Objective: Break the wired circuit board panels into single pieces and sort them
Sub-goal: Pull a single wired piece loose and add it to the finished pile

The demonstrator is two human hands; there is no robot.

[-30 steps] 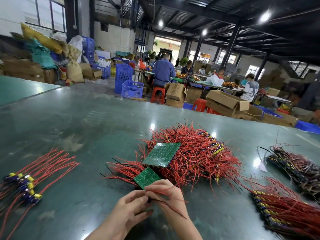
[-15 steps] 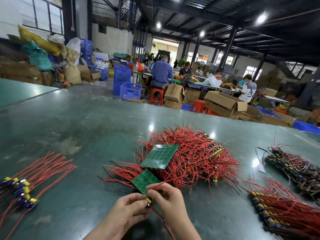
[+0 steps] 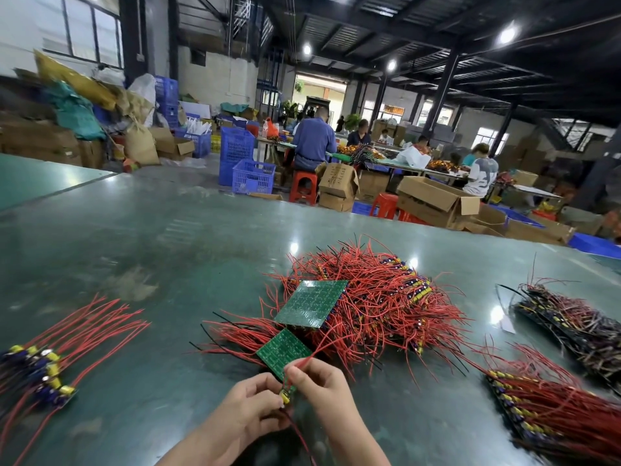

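A small green circuit board panel (image 3: 281, 352) with red wires lies tilted at the table's near centre. My left hand (image 3: 250, 406) and my right hand (image 3: 317, 386) both pinch its near edge, where a yellow part shows between the fingertips. Behind it, a larger green panel (image 3: 311, 302) rests on a big heap of red-wired boards (image 3: 379, 304). At the left lies a row of single pieces (image 3: 43, 371) with blue and yellow parts and red wires fanned out.
The green table (image 3: 151, 230) carries two more stacks of wired panels at the right (image 3: 551, 412) (image 3: 578, 321). Beyond the far edge stand cardboard boxes (image 3: 433, 196), blue crates (image 3: 248, 176), red stools and seated people at other tables.
Both hands have stayed on the small panel's near edge, shifting slightly. A yellow part now shows between the fingertips. The view has tilted a little.
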